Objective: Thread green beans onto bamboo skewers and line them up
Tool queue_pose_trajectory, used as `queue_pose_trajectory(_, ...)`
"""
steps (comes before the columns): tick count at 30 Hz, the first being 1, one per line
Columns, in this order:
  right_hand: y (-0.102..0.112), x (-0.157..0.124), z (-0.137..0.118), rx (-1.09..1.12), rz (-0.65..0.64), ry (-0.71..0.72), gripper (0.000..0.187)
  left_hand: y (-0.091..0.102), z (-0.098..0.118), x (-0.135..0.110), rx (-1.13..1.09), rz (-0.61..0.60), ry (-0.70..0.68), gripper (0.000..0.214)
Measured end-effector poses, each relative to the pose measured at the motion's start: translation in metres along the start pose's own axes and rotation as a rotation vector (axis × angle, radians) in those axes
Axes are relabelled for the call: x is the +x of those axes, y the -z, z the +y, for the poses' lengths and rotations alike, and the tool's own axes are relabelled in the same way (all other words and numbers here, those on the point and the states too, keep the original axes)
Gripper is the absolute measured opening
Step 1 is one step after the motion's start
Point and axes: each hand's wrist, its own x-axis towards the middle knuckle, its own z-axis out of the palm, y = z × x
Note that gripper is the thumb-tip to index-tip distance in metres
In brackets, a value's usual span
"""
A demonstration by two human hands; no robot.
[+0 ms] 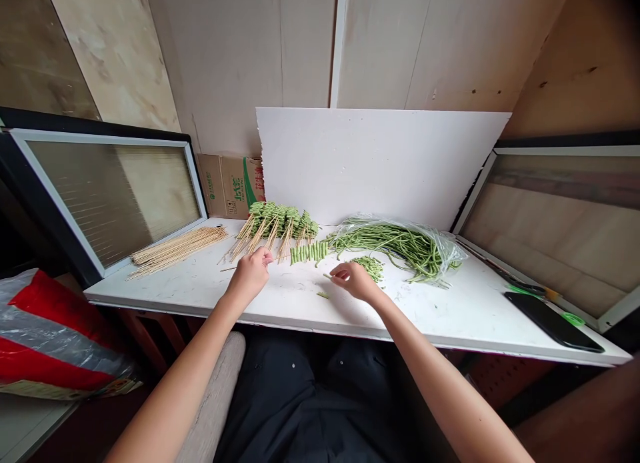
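My left hand (253, 273) is closed, its fingertips pinched at the left end of a bamboo skewer of cut long beans (309, 252). The short green pieces sit side by side along that skewer. Just right of it, my right hand (353, 279) is closed with a small piece of long bean (327, 276) at its fingertips. A heap of cut bean pieces (370, 267) lies just beyond the right hand. One loose piece (323, 295) rests on the table nearer to me. Behind the left hand are stacked finished bean skewers (280, 219), sticks pointing toward me.
Bare bamboo skewers (177, 249) lie at the left of the white table (450, 323). Whole long beans (400, 246) spill from a clear plastic bag. A black phone (553, 321) and green-handled scissors (530, 289) lie at the right. A cardboard box (227, 186) and white board (375, 163) stand behind.
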Motion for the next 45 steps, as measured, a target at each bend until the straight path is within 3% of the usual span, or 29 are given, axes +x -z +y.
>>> queue_pose_trajectory(8, 0.016, 0.011, 0.014, 0.596, 0.138, -0.133, 0.045, 0.001, 0.008, -0.001, -0.027, -0.025, 0.001, 0.027)
queue_pose_trajectory(17, 0.023, 0.002, -0.007, 0.982, -0.006, -0.103, 0.038, 0.002, 0.015, -0.002, -0.027, -0.04, -0.018, 0.024)
queue_pose_trajectory(34, 0.018, 0.001, -0.013, 0.867, 0.05, -0.112, 0.05, 0.001, 0.014, -0.002, -0.033, -0.038, -0.023, 0.023)
queue_pose_trajectory(45, 0.018, 0.001, -0.012, 0.922, 0.047, -0.12, 0.042, 0.003, 0.016, -0.002, 0.0, -0.051, -0.011, 0.025)
